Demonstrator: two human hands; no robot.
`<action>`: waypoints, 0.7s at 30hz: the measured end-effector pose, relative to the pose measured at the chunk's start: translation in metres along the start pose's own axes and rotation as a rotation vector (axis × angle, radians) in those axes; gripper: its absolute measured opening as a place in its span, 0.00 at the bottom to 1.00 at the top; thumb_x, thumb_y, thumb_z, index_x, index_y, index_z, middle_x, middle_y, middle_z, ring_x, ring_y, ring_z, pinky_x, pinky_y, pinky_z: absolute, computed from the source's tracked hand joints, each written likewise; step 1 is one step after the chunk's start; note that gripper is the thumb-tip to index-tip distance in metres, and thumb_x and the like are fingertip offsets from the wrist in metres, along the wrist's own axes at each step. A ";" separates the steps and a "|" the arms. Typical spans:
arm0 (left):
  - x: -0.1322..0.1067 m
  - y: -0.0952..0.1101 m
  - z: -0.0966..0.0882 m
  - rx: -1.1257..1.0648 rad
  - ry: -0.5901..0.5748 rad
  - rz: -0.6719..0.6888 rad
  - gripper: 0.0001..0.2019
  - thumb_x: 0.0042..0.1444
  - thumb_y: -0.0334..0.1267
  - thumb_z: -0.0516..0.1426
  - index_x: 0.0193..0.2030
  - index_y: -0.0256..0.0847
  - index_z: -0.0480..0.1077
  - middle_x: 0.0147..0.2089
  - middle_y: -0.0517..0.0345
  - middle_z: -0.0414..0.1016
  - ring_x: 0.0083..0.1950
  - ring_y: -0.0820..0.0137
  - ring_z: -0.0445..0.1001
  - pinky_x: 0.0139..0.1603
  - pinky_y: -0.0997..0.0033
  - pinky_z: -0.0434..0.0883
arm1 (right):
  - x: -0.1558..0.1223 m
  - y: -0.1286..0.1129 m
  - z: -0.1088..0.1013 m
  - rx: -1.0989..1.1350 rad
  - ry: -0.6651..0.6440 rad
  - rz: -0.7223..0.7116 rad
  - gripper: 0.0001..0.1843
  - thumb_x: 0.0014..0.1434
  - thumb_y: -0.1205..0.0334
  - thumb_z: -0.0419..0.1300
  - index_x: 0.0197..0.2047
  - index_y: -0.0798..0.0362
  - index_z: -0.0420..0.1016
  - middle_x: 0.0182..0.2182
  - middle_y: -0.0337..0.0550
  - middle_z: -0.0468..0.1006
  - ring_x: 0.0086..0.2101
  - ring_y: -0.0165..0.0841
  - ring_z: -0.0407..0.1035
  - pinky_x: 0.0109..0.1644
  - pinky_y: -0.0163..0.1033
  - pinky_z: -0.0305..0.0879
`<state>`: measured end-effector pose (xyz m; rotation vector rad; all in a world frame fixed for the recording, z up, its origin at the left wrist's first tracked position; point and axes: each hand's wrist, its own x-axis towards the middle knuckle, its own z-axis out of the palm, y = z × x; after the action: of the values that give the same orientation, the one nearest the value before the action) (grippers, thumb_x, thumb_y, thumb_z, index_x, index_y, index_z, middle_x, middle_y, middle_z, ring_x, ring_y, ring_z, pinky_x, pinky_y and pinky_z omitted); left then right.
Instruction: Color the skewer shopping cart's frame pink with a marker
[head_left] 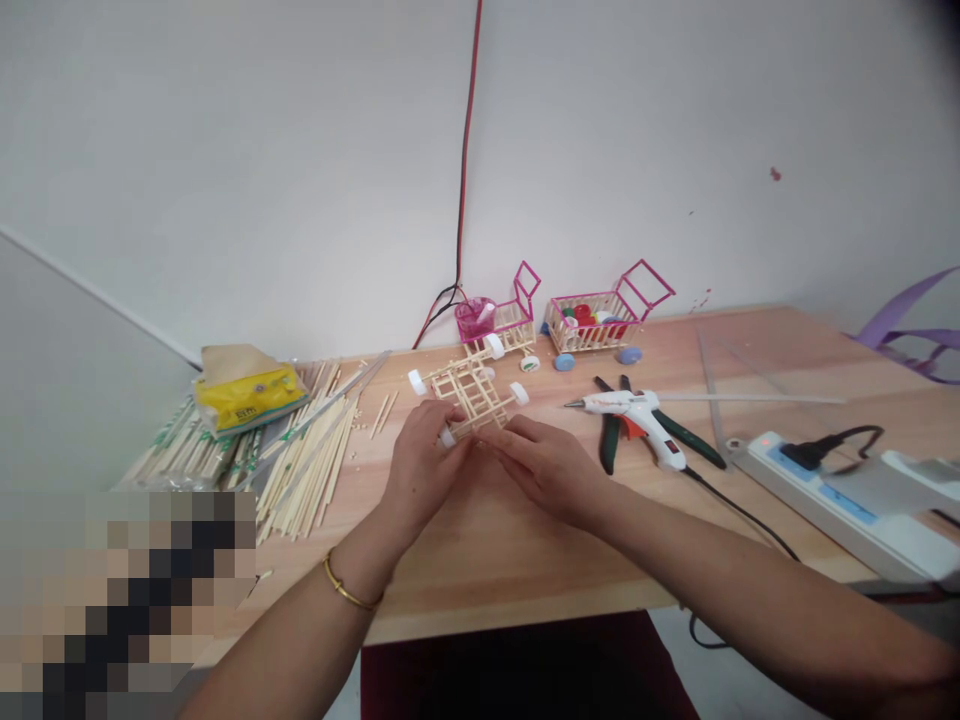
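Note:
Between my two hands is a small cart frame (466,392) built of pale wooden sticks, tilted, with white round caps as wheels at its corners. My left hand (426,455) grips its near left side, close to one white wheel (448,436). At the near right edge, my right hand (544,465) has its fingers closed on the frame; the fingertips are partly hidden. Just behind stand two finished-looking stick carts: one with a pink cup (475,318) in it, and one pink-rimmed cart (592,318) holding coloured caps, on blue wheels (565,363).
A white glue gun (637,412) lies over dark green-handled pliers (610,445) on the right, its cord running past a power strip (832,500). Loose sticks (319,465), bundled sticks and a yellow packet (251,395) occupy the left. A pixelated patch covers the lower left.

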<state>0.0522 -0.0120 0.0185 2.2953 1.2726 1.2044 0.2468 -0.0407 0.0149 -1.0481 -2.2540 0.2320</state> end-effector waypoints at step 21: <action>0.000 -0.001 0.000 0.040 -0.005 0.042 0.05 0.55 0.34 0.59 0.38 0.42 0.68 0.39 0.56 0.74 0.42 0.66 0.72 0.44 0.64 0.70 | 0.004 0.002 0.004 -0.119 -0.035 -0.005 0.20 0.66 0.66 0.49 0.58 0.48 0.69 0.38 0.47 0.77 0.35 0.35 0.71 0.37 0.37 0.65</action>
<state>0.0512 -0.0116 0.0178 2.3631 1.2635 1.1961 0.2437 -0.0356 0.0133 -1.1070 -2.3253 0.1164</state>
